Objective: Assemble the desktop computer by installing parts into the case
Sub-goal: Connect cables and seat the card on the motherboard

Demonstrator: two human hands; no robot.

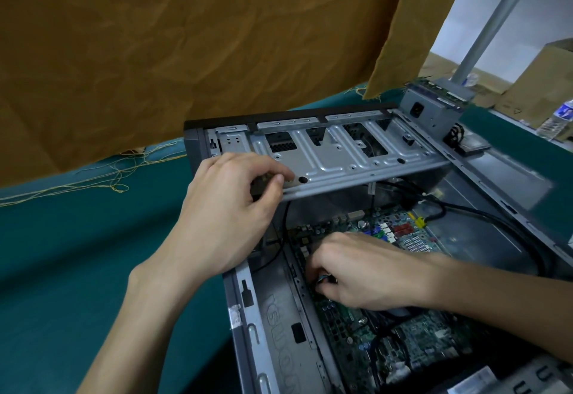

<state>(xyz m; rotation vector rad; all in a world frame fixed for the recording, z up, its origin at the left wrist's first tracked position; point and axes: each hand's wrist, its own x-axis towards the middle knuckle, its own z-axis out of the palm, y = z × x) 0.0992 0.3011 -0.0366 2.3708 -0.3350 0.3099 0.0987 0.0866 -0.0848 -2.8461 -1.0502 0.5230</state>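
- The left hand (229,207) grasps the lower left edge of the perforated grey sheet-metal drive cage (335,155), fingers curled over it.
- The right hand (369,272), at five o'clock from the left hand, pinches a small connector with coloured wires (322,279) against the green motherboard (403,331).
- The open grey steel computer case (279,331) lies on a teal cloth-covered table (77,254).
- A grey boxy power supply (431,108) sits at the case's one o'clock corner.

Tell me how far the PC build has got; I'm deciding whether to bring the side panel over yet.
Not yet. Done: the motherboard sits in the open case. In hand: the left hand grips the drive cage while the right hand pinches a small connector at the board's edge. Left: the power supply still rests outside on the case's far corner, and black cables lie loose.
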